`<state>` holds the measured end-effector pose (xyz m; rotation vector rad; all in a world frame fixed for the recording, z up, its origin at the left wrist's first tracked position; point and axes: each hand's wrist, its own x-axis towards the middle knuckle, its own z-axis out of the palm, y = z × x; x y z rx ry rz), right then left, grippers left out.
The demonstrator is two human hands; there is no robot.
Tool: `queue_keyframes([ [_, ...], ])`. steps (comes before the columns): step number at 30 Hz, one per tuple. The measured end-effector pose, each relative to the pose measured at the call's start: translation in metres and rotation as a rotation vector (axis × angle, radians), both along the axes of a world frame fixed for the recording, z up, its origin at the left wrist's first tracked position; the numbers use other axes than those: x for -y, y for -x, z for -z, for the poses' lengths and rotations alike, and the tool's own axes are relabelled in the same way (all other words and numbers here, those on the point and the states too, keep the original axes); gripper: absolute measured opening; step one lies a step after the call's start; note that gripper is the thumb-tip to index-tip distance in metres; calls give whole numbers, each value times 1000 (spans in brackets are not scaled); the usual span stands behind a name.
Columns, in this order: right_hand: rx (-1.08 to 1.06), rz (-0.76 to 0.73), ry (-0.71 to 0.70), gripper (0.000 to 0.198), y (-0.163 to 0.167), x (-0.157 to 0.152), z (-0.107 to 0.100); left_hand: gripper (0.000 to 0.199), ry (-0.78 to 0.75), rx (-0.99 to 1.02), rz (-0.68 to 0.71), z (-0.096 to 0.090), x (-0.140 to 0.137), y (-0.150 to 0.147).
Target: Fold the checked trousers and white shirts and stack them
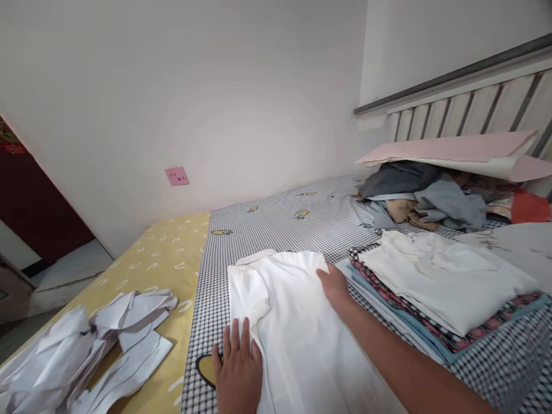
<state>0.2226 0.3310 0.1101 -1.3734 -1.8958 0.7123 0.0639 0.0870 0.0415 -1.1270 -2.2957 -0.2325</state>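
one white garment point(297, 322) lies lengthwise and slightly rumpled on the checked sheet point(276, 224), its left side seemingly turned inward. the left hand point(238, 368) rests flat at that edge, fingers apart, clamped on nothing; the right hand point(336, 284) touches the far right corner, though i cannot tell whether it pinches the cloth. this piece looks only partly folded, its length not yet doubled. just to the right, a stack point(448, 284) of folded clothes, white on top, looks done. beyond it, a jumbled heap point(452, 201) under a pink sheet point(452, 148) appears unfolded, as do crumpled white pieces point(133, 339) on the yellow cloth point(168, 244) at left.
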Motion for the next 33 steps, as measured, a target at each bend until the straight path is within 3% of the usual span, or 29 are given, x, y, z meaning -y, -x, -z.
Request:
queue_keyframes([
  [3, 156, -111, -73, 37, 27, 14, -11, 50, -11, 7, 3, -1, 1, -1],
  [7, 343, -337, -154, 27, 62, 53, -8, 49, -20, 21, 1, -2, 1, -1],
  [10, 431, -441, -174, 43, 66, 80, -2, 49, -17, 43, -6, -2, 1, -1],
  [13, 409, -486, -206, 61, 38, 91, 0, 50, -11, 71, -3, -2, 0, -1],
  [16, 306, -419, -204, 55, -22, 89, 13, 50, -8, 111, 3, -4, 1, -3],
  [20, 294, -142, -231, 45, -111, 92, 61, 50, -9, 121, 6, -8, 2, -7],
  [24, 302, -26, -402, 46, -151, 110, 103, 50, -3, 169, -1, -16, 1, -11],
  [27, 267, -27, -359, 40, -151, 118, 102, 50, 20, 296, -4, -24, 1, -10],
  [33, 122, -152, -164, 20, -160, 127, 63, 54, 25, 607, -30, -29, 21, -8],
])
